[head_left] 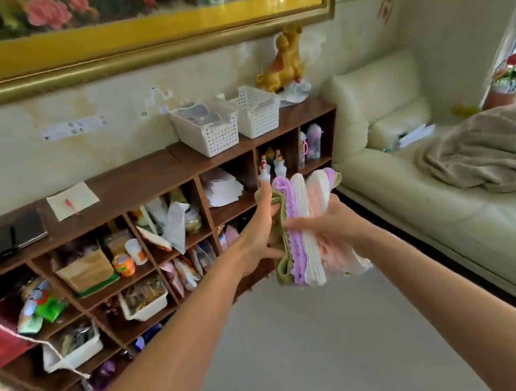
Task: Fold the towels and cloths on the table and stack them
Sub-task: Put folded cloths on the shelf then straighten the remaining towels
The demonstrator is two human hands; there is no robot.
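Observation:
A stack of folded cloths (304, 222) is held on edge in the air in front of me, showing green, purple, white and pink layers. My left hand (260, 228) presses flat against the green side, fingers straight and pointing up, thumb reaching under. My right hand (328, 228) grips the pink side, fingers curled over the front of the cloths. No table is in view.
A dark wooden shelf unit (122, 195) full of clutter runs along the wall at left, with two white baskets (229, 122) on top. A cream sofa (415, 178) with a beige blanket (494, 150) stands at right. Pale floor (305, 339) lies below my arms.

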